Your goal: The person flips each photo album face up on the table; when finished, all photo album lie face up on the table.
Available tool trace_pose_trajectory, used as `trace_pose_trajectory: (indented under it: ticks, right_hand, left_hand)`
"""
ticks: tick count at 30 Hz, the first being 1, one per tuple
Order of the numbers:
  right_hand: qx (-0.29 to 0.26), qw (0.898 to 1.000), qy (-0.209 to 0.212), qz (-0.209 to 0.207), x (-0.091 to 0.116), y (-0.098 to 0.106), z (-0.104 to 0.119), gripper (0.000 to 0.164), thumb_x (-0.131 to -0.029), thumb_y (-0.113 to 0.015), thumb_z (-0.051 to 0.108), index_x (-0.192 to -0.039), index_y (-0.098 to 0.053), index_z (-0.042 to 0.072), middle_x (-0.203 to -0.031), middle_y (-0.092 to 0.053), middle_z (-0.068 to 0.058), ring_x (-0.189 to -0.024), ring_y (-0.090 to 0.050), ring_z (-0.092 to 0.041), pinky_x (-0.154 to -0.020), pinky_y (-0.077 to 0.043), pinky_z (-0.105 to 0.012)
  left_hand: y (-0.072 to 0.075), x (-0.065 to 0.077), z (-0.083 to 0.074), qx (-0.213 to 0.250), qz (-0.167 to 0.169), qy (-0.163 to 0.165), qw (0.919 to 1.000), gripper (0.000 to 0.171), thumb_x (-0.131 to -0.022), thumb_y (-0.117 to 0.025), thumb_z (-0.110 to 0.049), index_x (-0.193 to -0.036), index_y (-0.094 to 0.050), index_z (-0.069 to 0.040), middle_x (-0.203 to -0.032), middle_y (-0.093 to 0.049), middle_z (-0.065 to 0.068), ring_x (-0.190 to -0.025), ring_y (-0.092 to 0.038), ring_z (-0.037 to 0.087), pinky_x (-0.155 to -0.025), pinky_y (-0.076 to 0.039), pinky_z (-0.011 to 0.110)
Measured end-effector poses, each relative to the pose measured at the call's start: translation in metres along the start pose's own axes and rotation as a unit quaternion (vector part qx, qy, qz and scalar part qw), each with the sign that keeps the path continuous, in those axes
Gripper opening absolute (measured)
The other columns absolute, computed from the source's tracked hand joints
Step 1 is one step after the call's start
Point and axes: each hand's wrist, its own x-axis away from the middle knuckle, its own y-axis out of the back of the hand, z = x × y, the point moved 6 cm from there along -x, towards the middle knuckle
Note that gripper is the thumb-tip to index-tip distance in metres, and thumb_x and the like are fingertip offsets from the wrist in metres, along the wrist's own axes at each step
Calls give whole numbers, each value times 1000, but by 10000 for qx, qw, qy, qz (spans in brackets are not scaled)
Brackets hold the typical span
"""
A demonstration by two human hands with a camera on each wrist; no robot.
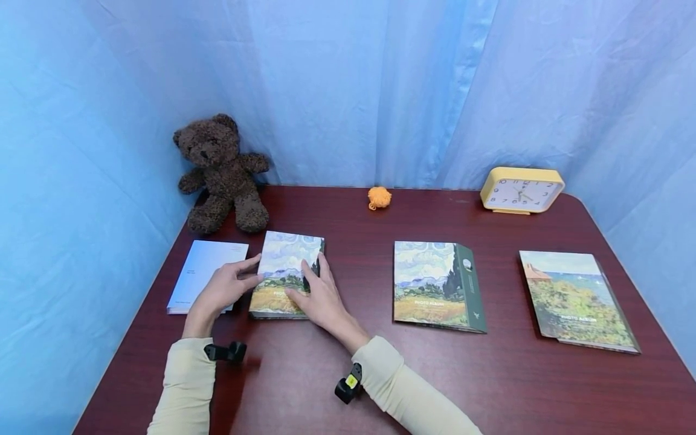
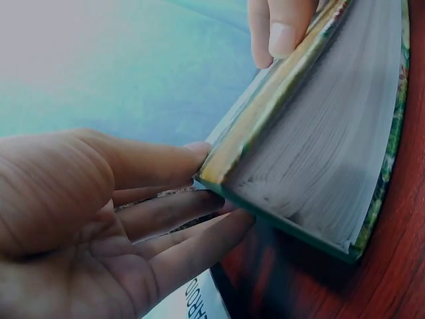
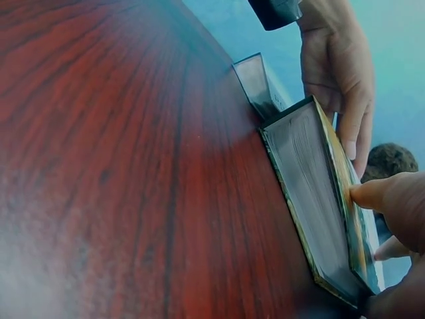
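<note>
In the head view a photo album (image 1: 288,254) with a painted landscape cover lies on the table, between the two hands. My left hand (image 1: 225,290) touches its left edge. The left wrist view shows that thumb (image 2: 159,159) at the cover's corner and the other fingers (image 2: 192,246) extended along the dark green spine (image 2: 285,222). My right hand (image 1: 326,299) rests on the cover with spread fingers, some reaching its right edge. The right wrist view shows the album's page block (image 3: 309,193) and a right fingertip (image 3: 365,194) on the cover. Both hands' undersides are partly hidden.
A pale blue book (image 1: 209,269) lies left of the album. Another landscape album (image 1: 426,284) and a seaside-cover album (image 1: 576,302) lie to the right. Behind stand a brown teddy bear (image 1: 217,169), an orange yarn ball (image 1: 379,197) and a yellow clock (image 1: 523,191).
</note>
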Motion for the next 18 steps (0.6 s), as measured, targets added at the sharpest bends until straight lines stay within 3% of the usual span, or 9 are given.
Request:
trace_pose_trajectory:
  ticks: [7, 12, 18]
  right_hand:
    - [84, 9998, 94, 133, 1, 0, 1, 70, -91, -63, 40, -148, -36, 10, -160, -7, -19, -146, -15, -34, -114, -28, -49]
    - [-78, 9998, 168, 46, 2, 3, 2, 70, -90, -65, 37, -147, -38, 8, -159, -13, -19, -145, -18, -35, -114, -28, -48]
    - [-292, 9993, 193, -130, 2, 15, -2, 71, -89, -65, 34, -148, -35, 8, -158, -16, -20, -143, -22, -36, -113, -29, -50]
  left_hand:
    - [2, 1, 3, -104, -18, 172, 9998, 57, -99, -52, -21, -151, -30, -13, -148, -40, 21, -124, -51, 38, -96, -46, 52]
    - [4, 1, -1, -315, -136, 123, 9993, 57, -100, -50, -18, -151, -27, -8, -146, -41, 24, -125, -50, 40, -96, -46, 53]
    - [12, 4, -13, -696, -816, -99, 9942, 56, -100, -50, -20, -149, -30, -2, -146, -36, 28, -126, -45, 45, -97, -44, 55]
